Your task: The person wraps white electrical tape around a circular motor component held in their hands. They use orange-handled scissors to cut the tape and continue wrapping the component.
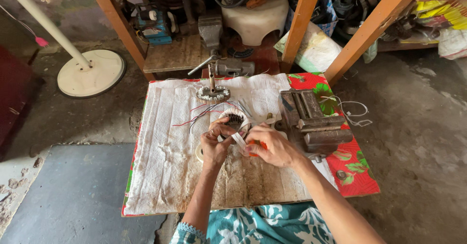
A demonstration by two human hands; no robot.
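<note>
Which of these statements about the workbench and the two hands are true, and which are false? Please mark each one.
1. Both hands, the left hand and the right hand, are at the round wound stator with coloured wires. True.
2. The grey metal bench vise stands to the left of the hands. False: it stands to their right.
3. A white quilted cloth covers much of the table. True.
4. The round toothed metal rotor with a shaft lies nearer the person than the stator. False: it lies beyond it.
5. The white round fan base rests on the table. False: it stands on the floor.
</note>
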